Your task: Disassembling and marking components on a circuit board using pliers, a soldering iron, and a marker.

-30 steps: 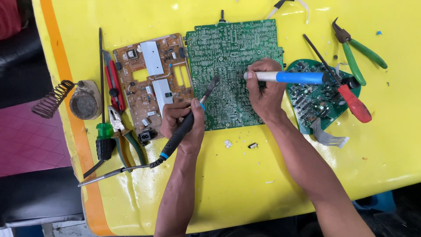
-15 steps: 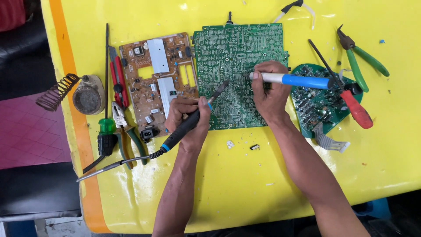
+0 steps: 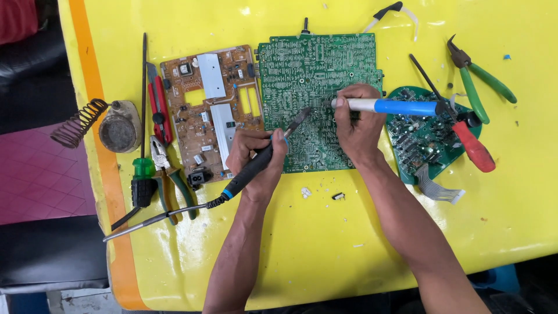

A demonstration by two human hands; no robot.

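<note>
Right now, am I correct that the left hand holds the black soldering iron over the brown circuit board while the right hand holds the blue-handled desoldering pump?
Not quite: the head view shows the left hand holding the black soldering iron with its tip over the large green circuit board, not the brown circuit board, which lies beside it. The right hand does hold the blue-handled desoldering pump.

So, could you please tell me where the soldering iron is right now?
In the head view, the left hand grips the soldering iron, its tip on the green circuit board, right of the brown board.

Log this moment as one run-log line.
left hand: grips soldering iron | right hand: holds desoldering pump | both tips on green circuit board
</note>
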